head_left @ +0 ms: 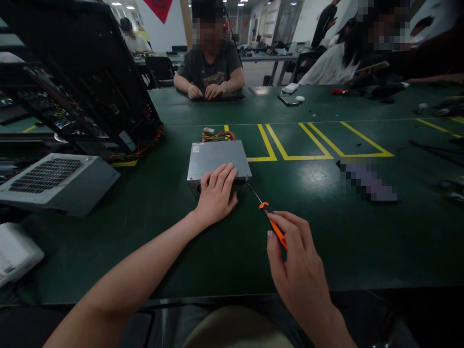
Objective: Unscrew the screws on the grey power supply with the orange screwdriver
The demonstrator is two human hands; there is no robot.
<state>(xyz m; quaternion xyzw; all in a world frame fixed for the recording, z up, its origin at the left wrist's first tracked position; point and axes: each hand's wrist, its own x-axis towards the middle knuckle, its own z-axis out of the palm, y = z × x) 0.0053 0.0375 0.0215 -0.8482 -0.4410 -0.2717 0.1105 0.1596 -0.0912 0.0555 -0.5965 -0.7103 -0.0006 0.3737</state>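
A grey metal computer power supply (217,153) lies on the green table in front of me, its bundle of coloured cables (219,136) at the far side. My left hand (216,193) holds it at the near edge, fingers stretched over the top and thumb down by the front face. Between the fingers and thumb of my right hand (299,256) is a screwdriver (277,231) with an orange and black handle. Its thin shaft points up and left, the tip at the unit's near right corner. Whether the tip touches a screw I cannot tell.
To the left stand an open black computer case (83,77), a second power supply (78,179) and a white device (16,253). A pixelated dark flat object (369,181) lies right. Yellow tape (308,157) marks the table (174,261). A person (210,63) sits opposite.
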